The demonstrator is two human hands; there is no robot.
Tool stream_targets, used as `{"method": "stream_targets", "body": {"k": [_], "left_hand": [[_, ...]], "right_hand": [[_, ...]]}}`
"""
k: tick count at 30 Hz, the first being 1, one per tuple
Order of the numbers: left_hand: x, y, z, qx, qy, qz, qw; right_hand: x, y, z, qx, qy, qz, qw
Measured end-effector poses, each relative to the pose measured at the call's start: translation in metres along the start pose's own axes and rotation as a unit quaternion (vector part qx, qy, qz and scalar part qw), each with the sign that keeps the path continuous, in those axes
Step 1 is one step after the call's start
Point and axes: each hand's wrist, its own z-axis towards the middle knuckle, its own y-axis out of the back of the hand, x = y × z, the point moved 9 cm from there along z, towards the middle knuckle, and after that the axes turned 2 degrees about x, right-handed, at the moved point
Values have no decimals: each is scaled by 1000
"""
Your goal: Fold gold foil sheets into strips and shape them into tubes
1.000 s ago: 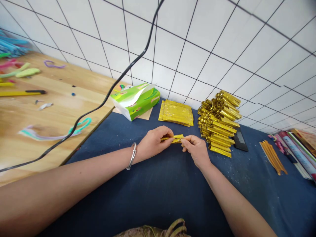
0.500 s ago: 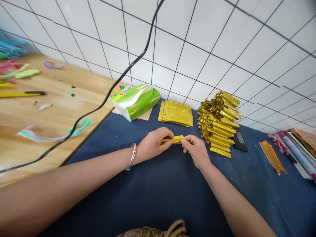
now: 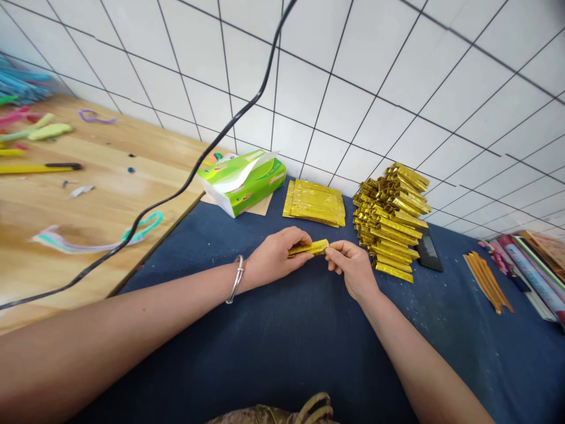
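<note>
Since a second ago, little has shifted: both hands keep their pinch on the folded gold foil strip [image 3: 309, 248], and only the strip's right end has tipped up a touch while the right fingers slid slightly along it. The left hand [image 3: 276, 257] closes thumb and fingers over the strip's left end; the right hand [image 3: 353, 268] nips the right end between thumb and forefinger. So both grips are clamped together on the foil, which is held just above the dark blue cloth [image 3: 273, 347], though whether it brushes the cloth is hard to tell from this angle. A silver bangle [image 3: 236, 280] circles the left wrist.

Just beyond the grip, toward the tiled wall [image 3: 353, 70], lies a flat stack of gold foil sheets [image 3: 315, 202]. To the right of the grip, near the right hand's knuckles, stands a tall pile of folded gold strips [image 3: 392, 218], with a dark flat object [image 3: 429, 252] touching its far side. Farther right lie a bundle of thin gold sticks [image 3: 488, 280] and some coloured packets [image 3: 534, 265] at the edge of view.

Left of the foil sheets sits a green tissue pack [image 3: 242, 179], at the seam where the cloth meets a wooden tabletop [image 3: 66, 200]. A black cable [image 3: 194, 168] hangs across the view above that wood, which bears pipe cleaners [image 3: 97, 235] and a yellow utility knife [image 3: 39, 168].
</note>
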Motion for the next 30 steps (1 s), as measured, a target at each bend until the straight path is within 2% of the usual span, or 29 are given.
{"method": "stream_targets", "body": {"k": [14, 19, 25, 30], "left_hand": [[-5, -6, -1, 38, -28, -18, 999], [-4, -7, 0, 37, -31, -18, 999], [0, -3, 0, 28, -18, -36, 999], [3, -3, 1, 36, -3, -53, 998]], "right_hand": [[1, -4, 0, 33, -12, -18, 999], [1, -2, -1, 19, -12, -16, 1000], [7, -4, 2, 25, 34, -2, 999], [12, -9, 1, 55, 64, -18, 996]]}}
